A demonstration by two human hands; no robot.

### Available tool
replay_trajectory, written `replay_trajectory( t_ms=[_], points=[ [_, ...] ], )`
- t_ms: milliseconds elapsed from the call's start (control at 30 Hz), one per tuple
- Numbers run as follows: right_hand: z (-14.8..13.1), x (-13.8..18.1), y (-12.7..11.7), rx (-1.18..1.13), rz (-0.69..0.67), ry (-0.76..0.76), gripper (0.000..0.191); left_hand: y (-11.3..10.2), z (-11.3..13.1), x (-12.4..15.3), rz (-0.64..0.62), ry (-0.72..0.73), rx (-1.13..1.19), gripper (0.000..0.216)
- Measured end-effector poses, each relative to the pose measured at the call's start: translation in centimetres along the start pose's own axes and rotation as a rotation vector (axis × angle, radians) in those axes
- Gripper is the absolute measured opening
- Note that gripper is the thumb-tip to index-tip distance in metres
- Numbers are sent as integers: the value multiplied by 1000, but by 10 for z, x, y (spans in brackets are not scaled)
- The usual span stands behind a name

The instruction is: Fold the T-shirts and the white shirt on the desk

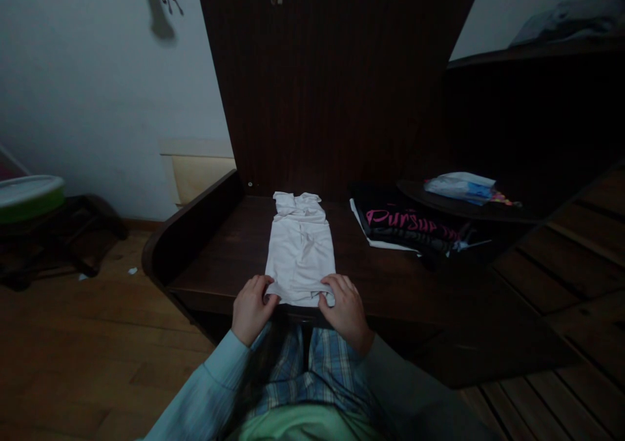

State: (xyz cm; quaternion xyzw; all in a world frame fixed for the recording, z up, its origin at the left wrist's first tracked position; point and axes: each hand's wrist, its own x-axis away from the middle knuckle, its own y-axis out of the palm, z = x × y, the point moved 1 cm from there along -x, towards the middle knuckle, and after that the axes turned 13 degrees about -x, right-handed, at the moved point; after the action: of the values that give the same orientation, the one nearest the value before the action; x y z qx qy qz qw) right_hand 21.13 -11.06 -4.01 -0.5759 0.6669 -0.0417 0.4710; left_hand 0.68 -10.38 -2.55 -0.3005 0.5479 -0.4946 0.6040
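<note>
- Head view: white garment [300, 249] lies flat on the dark wooden ledge [390, 284], folded to a narrow strip, long axis 6-to-12.
- My left hand [250, 311] pinches its near-left corner, my right hand [346, 311] the near-right; fingers curled over the hem.
- Garment runs toward 12 from both hands, equally near.
- Black printed shirt [407, 229] at 2, apart.

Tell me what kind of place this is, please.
Probably a room in a home, perhaps a bedroom: a white garment lies folded on dark wooden furniture, a black printed garment beside it, and the floor is wooden planks.
</note>
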Motion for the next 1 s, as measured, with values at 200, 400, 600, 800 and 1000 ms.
replay_trajectory(
  t_ms=[200,400,600,800,1000],
  points=[
    [0,-5,-6,-34,16,-34,18,-4,-4,0,-19,-69,122,15],
    [0,-6,-20,-18,-66,-93,16,-6,-12,8,51,-49,100,10],
    [3,2,-24,-112,-127,-80,3,-4,-17,8,53,218,151,32],
    [5,-1,-26,-219,-34,-42,13,-11,0,2,-68,386,148,44],
    [3,-5,-25,-203,-54,-45,16,-14,19,-6,-149,357,62,38]
  ],
)
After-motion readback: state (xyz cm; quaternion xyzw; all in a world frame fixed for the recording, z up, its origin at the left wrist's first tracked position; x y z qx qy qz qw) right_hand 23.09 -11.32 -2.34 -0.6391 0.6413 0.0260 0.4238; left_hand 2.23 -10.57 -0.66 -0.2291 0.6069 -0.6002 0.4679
